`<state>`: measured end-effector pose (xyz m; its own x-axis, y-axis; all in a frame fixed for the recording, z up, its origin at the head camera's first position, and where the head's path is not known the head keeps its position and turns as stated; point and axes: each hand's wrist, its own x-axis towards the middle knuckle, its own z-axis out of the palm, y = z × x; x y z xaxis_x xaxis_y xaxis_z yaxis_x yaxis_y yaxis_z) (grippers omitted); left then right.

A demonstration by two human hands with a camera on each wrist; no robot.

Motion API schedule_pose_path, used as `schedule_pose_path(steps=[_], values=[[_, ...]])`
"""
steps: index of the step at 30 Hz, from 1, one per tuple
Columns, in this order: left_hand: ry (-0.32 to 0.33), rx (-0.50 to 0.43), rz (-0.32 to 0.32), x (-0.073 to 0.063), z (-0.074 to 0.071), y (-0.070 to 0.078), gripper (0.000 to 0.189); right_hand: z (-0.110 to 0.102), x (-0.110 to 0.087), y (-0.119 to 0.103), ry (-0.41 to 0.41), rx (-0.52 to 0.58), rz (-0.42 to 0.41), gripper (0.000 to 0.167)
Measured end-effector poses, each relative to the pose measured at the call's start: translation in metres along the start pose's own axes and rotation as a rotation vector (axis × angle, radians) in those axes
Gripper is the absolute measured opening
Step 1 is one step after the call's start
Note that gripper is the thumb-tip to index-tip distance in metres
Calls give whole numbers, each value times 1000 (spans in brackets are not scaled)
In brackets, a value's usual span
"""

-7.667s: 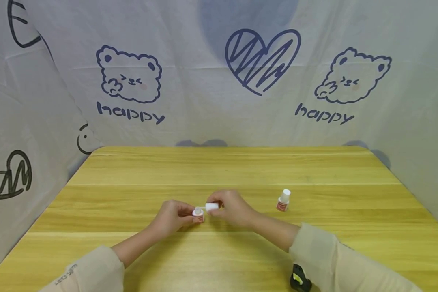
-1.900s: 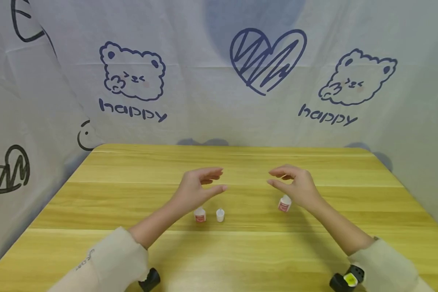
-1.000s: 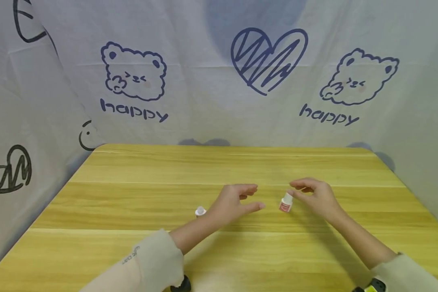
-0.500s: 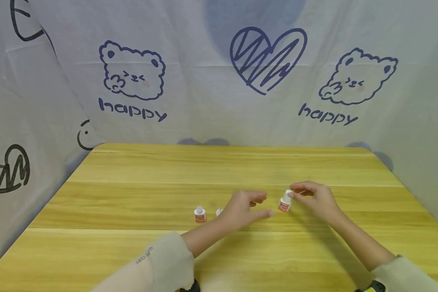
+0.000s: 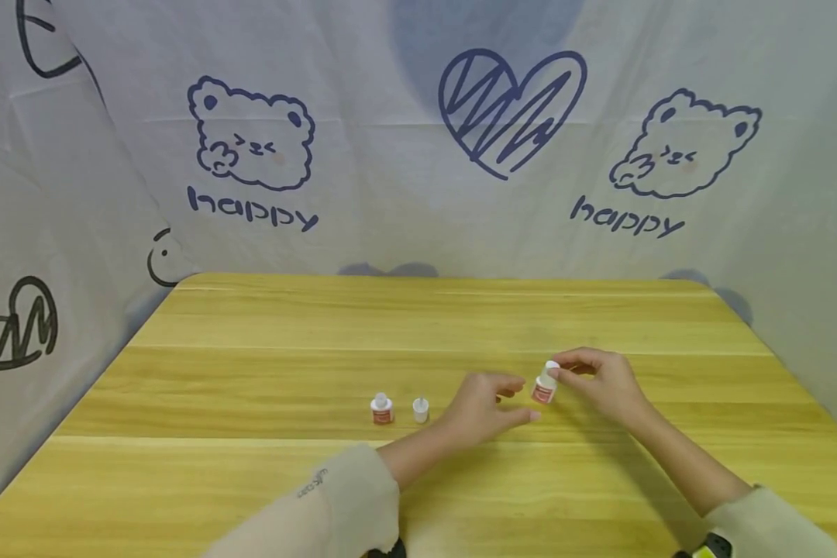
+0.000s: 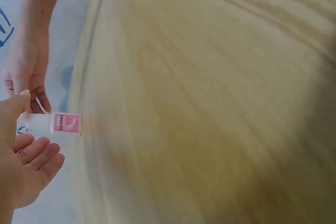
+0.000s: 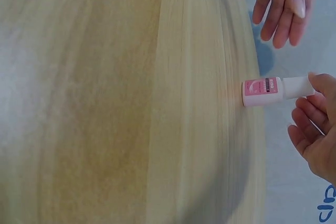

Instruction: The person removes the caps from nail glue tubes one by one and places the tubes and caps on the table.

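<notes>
With thumb and fingertips, my right hand pinches the white cap of a small bottle with a pink-red label. In the right wrist view the bottle has its cap on, and the thumb lies against the cap's end. My left hand reaches in from the left, thumb and fingers spread on either side of a gap. Its fingertips are close to the bottle without gripping it. The left wrist view has the labelled bottle just past the left fingers.
A second small labelled bottle, its cap off and nozzle bare, stands on the wooden table left of the hands. Beside it is a white cap, upturned. A white cloth with drawings hangs behind the table's far edge.
Earlier, the hands held the left bottle and its cap; both now stand on the table. The right hand has come to the other bottle's cap, and the left hand has moved right towards that bottle.
</notes>
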<state>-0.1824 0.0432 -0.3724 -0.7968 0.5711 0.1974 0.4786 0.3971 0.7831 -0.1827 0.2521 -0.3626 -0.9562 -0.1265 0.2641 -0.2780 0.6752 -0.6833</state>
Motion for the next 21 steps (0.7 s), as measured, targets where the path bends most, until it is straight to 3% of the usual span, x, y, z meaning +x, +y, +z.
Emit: schedule_pose_path(steps=[12,21], values=[[66,-15,-88,9,18,-5,45,3,2,-1,-1,-26,3,16],[117,2,-64,22,29,-9,33,3,0,1,26,-40,-18,15]])
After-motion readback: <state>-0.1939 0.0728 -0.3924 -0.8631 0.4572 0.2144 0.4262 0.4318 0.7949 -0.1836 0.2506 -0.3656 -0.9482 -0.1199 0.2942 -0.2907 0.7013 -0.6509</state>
